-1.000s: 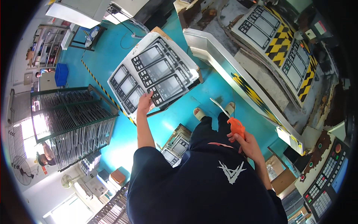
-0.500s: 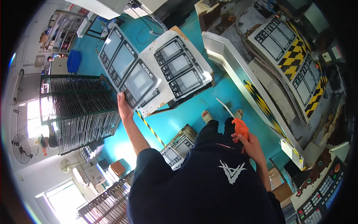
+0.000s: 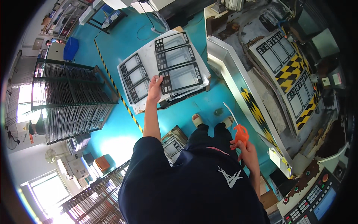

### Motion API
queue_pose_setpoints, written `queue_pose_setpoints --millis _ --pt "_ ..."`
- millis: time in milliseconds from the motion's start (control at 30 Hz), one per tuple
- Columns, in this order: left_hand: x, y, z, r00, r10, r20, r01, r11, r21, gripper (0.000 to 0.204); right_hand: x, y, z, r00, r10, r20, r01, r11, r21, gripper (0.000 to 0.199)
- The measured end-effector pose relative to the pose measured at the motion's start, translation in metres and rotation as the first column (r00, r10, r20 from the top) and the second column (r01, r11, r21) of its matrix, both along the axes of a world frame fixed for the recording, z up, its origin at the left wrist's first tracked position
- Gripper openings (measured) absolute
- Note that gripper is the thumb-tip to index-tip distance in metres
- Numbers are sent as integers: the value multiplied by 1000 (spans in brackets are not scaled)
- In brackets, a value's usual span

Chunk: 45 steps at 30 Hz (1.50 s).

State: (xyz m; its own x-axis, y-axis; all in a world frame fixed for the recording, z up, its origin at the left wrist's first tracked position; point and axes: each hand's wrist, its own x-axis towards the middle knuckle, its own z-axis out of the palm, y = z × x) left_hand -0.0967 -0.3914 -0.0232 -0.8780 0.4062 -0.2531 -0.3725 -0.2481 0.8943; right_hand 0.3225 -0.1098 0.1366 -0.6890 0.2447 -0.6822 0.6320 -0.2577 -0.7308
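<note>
My left hand (image 3: 154,89) pinches the left edge of a black-framed clear panel sheet (image 3: 182,78), over the near right part of a stack (image 3: 149,52) of printed sheets. The sheet's near panel looks larger than those beside it and seems raised a little. To its left lie more sheets with black-framed windows (image 3: 135,77). My right hand (image 3: 248,154) grips an orange air blow gun (image 3: 241,134) by its handle, in front of my right thigh. The gun's thin bent metal nozzle (image 3: 230,112) points up and away, touching nothing.
A machine bed (image 3: 257,80) with printed sheets and yellow-black striped tape stands on the right behind a pale metal guard (image 3: 238,74). A control panel (image 3: 313,198) is at lower right. Drying racks (image 3: 74,89) stand left. More panels (image 3: 174,143) lie low beside my legs.
A large framed sheet that my left hand held up at the stack's left is no longer raised there. That hand has moved right to the right-hand sheet. The blow gun stays in my right hand.
</note>
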Motion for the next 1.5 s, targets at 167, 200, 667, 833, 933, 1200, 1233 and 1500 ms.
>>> queue_pose_setpoints --millis 167,200,667,833,933,1200,1233,1500 --pt "-13 -26 10 996 82 -17 -81 995 63 4 -19 -14 9 966 242 91 -251 963 102 30" --pt "-15 -30 21 991 126 -36 -125 991 46 4 -30 -19 1 969 230 87 -239 965 109 30" --pt "4 -169 67 901 393 -185 -395 918 25 20 -137 -47 -97 969 242 -55 -213 924 317 41" --pt "23 -159 37 941 332 -57 -330 943 42 8 -136 -36 -88 949 311 -42 -295 930 220 42" --pt "23 -156 5 970 231 -70 -227 972 56 9 -124 -30 -90 959 280 -51 -265 944 198 42" --pt "36 -72 -14 995 100 7 -100 994 33 11 -74 -3 -99 1000 2 22 -7 973 231 43" --pt "36 -59 -18 995 88 37 -89 995 34 11 -67 0 -103 1000 2 16 -5 975 223 43" --pt "30 -5 -89 993 75 89 -77 997 22 18 -39 -11 -105 993 119 3 -117 975 191 43"
